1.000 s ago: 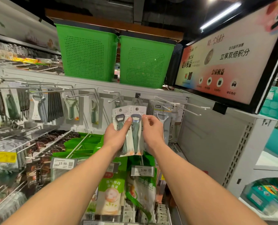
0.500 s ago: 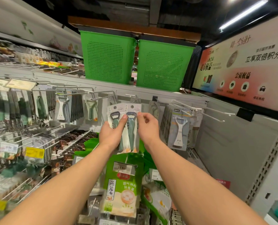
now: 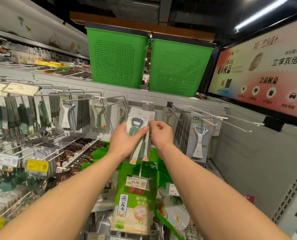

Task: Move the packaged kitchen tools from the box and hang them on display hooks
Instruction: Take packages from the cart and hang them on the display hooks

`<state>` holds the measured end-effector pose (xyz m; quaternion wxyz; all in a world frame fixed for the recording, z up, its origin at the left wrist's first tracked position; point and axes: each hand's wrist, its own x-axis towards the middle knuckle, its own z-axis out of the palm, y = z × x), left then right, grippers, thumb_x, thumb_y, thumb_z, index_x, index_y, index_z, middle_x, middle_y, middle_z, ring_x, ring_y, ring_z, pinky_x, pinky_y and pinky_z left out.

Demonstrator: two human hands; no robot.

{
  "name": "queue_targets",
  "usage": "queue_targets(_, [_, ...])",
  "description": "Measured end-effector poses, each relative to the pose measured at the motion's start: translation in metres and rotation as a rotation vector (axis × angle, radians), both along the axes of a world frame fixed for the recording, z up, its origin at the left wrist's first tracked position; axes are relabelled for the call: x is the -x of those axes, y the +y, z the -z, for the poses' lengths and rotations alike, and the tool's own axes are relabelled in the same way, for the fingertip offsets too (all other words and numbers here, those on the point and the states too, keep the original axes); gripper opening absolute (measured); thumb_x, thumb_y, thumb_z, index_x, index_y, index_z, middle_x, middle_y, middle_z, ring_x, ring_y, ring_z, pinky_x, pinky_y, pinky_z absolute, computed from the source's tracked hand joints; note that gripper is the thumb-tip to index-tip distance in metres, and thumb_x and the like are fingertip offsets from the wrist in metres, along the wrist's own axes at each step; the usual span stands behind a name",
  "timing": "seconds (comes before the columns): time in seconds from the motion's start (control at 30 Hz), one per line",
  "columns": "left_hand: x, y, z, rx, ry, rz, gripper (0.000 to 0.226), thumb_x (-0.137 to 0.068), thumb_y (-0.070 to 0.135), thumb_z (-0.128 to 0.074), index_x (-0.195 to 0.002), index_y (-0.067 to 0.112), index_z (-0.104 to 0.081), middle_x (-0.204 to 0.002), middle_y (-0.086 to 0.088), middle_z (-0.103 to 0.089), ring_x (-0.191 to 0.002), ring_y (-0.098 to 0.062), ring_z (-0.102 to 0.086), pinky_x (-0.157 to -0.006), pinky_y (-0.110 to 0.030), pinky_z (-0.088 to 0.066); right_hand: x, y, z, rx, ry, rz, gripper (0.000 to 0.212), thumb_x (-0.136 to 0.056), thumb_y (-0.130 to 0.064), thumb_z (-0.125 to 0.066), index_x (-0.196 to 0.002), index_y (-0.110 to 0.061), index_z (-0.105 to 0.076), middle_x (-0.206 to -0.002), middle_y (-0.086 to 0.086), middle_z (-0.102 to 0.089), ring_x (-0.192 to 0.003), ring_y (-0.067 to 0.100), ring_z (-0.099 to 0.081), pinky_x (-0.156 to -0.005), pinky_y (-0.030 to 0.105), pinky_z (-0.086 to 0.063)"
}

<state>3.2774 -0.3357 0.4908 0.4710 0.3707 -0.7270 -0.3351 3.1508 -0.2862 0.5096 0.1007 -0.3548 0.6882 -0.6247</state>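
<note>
Green dot-perforated baskets point(image 3: 116, 58) — white card pack point(image 3: 140, 113), blue-grey opener point(image 3: 137, 121) — yellow price tag point(image 3: 37, 165)

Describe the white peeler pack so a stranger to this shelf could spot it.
Find the two green baskets on top of the grey shelving. Below the right basket, just right of the right hand, hangs the peeler pack. Its peeler is white and Y-shaped, whereas the opener packs being held show green handles and the hooks beyond it are bare.

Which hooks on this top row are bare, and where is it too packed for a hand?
Bare: the long hooks right of the white peeler pack, over the plain grey panel. Crowded: everything left of the left hand, hung tight with tool packs.
</note>
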Motion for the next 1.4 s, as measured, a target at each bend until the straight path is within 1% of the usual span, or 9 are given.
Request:
queue_targets(0.1, [0.004,-0.005,-0.001,-0.009,-0.042,0.070,0.086,-0.069,0.093,-0.061,-0.122,0.027,-0.065,-0.115,0.010,-0.073,-0.106,-0.013,-0.068,-0.096,-0.042,-0.056,0.011,-0.002,0.000,-0.066,-0.039,-0.041,0.047,-0.074,-0.069,-0.055,-0.088,-0.030,-0.078,-0.091,-0.005,-0.077,-0.095,0.024,-0.072,-0.091,0.053,-0.059])
queue_targets(0.23, [0.012,-0.006,0.000,-0.005,-0.029,0.101,0.074,-0.073,0.083,-0.068,-0.120,0.026,-0.063,-0.112,0.009,-0.072,-0.103,-0.014,-0.067,-0.092,-0.038,-0.056,0.016,0.006,-0.005,-0.054,-0.200,-0.171,0.026,-0.096,-0.043,-0.063,-0.097,-0.022,-0.079,-0.097,0.004,-0.079,-0.099,0.029,-0.074,-0.085,0.053,-0.063])
queue_targets(0.37, [0.021,-0.010,0.002,-0.021,-0.032,0.046,0.062,-0.077,0.073,-0.074,-0.112,0.023,-0.063,-0.104,0.007,-0.071,-0.096,-0.016,-0.067,-0.080,-0.034,-0.053,0.018,0.002,0.000,-0.031,-0.285,-0.220,0.029,-0.097,-0.044,-0.063,-0.106,-0.020,-0.077,-0.103,0.003,-0.079,-0.104,0.027,-0.074,-0.088,0.049,-0.062])
queue_targets(0.63, [0.018,-0.020,0.020,-0.009,-0.067,0.000,0.071,-0.070,0.068,-0.084,-0.110,0.022,-0.049,-0.097,0.007,-0.068,-0.087,-0.013,-0.067,-0.073,-0.034,-0.053,0.014,-0.006,0.008,-0.051,-0.215,-0.247,0.064,-0.072,-0.086,-0.066,-0.099,-0.030,-0.078,-0.105,-0.004,-0.077,-0.103,0.018,-0.071,-0.094,0.048,-0.057])
queue_targets(0.8, [0.011,-0.031,0.030,0.012,0.036,0.067,0.046,-0.103,0.054,-0.053,-0.136,0.023,-0.052,-0.132,0.007,-0.060,-0.117,-0.013,-0.059,-0.101,-0.034,-0.045,0.013,-0.009,0.010,-0.046,-0.119,-0.163,0.071,-0.068,-0.090,-0.063,-0.102,-0.029,-0.078,-0.105,-0.003,-0.078,-0.106,0.020,-0.071,-0.098,0.052,-0.056])
queue_targets(0.97, [0.023,-0.030,0.029,-0.042,-0.014,0.117,0.035,-0.112,0.040,-0.038,-0.133,0.020,-0.058,-0.115,0.009,-0.063,-0.109,-0.014,-0.056,-0.086,-0.028,-0.038,0.008,-0.002,0.005,-0.023,0.030,-0.120,0.059,-0.095,-0.072,-0.053,-0.090,-0.017,-0.070,-0.084,0.002,-0.067,-0.084,0.020,-0.062,-0.080,0.035,-0.051])
queue_targets(1.07, [0.030,-0.026,0.034,0.004,0.020,0.078,0.030,-0.112,0.038,-0.036,-0.115,0.021,-0.060,-0.097,0.007,-0.065,-0.097,-0.019,-0.061,-0.077,-0.031,-0.040,0.002,0.008,0.013,-0.083,0.209,-0.127,0.068,-0.096,-0.076,-0.044,-0.135,-0.022,-0.059,-0.119,0.003,-0.069,-0.111,0.021,-0.062,-0.099,0.039,-0.049])
queue_targets(1.17, [0.030,-0.025,0.036,0.017,0.058,0.095,0.034,-0.112,0.038,-0.037,-0.118,0.017,-0.063,-0.106,0.003,-0.068,-0.104,-0.019,-0.062,-0.086,-0.033,-0.044,-0.005,0.023,0.029,-0.045,0.309,-0.105,0.077,-0.098,-0.064,-0.056,-0.160,-0.022,-0.037,-0.143,0.004,-0.062,-0.133,0.020,-0.057,-0.110,0.033,-0.043])
queue_targets(1.4, [0.038,-0.040,0.025,0.022,0.030,0.126,0.047,-0.114,0.031,-0.034,-0.159,0.018,-0.038,-0.158,0.005,-0.045,-0.147,-0.013,-0.039,-0.119,-0.026,-0.026,0.000,-0.006,0.032,-0.033,0.257,-0.044,0.052,-0.103,-0.054,-0.054,-0.150,-0.032,-0.052,-0.130,-0.004,-0.071,-0.118,0.022,-0.066,-0.097,0.029,-0.049])
